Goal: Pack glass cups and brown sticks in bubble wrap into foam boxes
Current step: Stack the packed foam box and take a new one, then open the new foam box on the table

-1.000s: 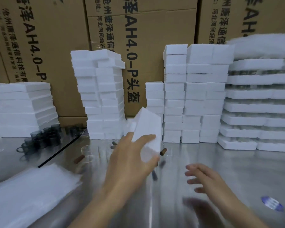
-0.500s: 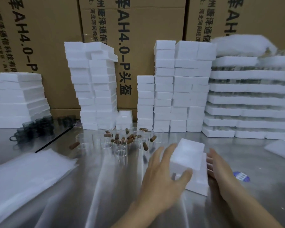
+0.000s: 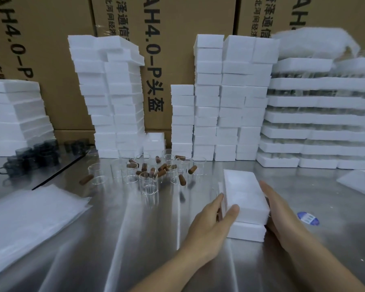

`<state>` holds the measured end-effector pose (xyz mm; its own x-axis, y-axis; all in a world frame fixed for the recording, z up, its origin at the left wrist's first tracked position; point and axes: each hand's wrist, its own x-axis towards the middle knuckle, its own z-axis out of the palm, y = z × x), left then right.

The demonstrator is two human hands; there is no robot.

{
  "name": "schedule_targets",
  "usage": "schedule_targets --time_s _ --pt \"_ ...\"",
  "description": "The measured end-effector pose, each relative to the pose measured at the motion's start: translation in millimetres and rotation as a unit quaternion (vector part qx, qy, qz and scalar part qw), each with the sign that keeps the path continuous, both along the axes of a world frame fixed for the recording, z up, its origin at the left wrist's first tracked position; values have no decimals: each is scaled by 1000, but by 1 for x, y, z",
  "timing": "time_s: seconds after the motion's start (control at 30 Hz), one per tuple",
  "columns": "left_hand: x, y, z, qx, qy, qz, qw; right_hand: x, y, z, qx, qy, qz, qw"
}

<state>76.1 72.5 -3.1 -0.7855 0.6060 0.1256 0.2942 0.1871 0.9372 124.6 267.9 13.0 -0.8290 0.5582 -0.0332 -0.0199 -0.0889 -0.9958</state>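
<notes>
A white foam box stands on the steel table (image 3: 135, 249) right of centre; its lid (image 3: 244, 194) lies on the base (image 3: 246, 231), slightly askew. My left hand (image 3: 207, 226) touches the lid's near left corner, thumb on top and straight fingers along the left side. My right hand (image 3: 282, 216) lies flat against the box's right side. Several clear glass cups (image 3: 148, 182) and brown sticks (image 3: 162, 167) are scattered behind, to the left. A stack of bubble wrap bags (image 3: 25, 218) lies at the near left.
Tall stacks of small foam boxes (image 3: 112, 98) (image 3: 226, 98) line the back, in front of cardboard cartons (image 3: 177, 49). Foam trays (image 3: 320, 119) are piled at the right and foam sheets (image 3: 13, 114) at the left. Dark cups (image 3: 36, 154) stand far left. A blue sticker (image 3: 308, 218) lies right of the box.
My left hand carried the foam lid from the middle over to the right and set it down on the base. My right hand moved in against the box's right side.
</notes>
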Motion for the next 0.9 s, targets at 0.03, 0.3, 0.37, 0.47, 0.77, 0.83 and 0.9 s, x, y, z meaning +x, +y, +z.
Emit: schedule_targets --time_s 0.03,0.3,0.37,0.47,0.77,0.83,0.9 --pt "1 1 -1 -5 4 -4 1000 1 0 0 -2 5 3 1000" --pt "-4 7 -9 -19 71 5 997 6 -2 4 12 -16 52 998" --pt "-5 7 -9 -14 72 19 997 6 -3 5 15 -14 57 998" --pt "-4 6 -10 -22 85 33 996 5 -7 6 29 -18 48 998" --pt "-6 8 -11 -23 79 61 995 5 -21 9 152 36 51 986" --pt "-8 8 -9 -27 65 46 996 0 -19 9 233 15 32 972" --pt "-6 7 -6 -57 54 38 996 -2 -21 11 321 7 -41 946"
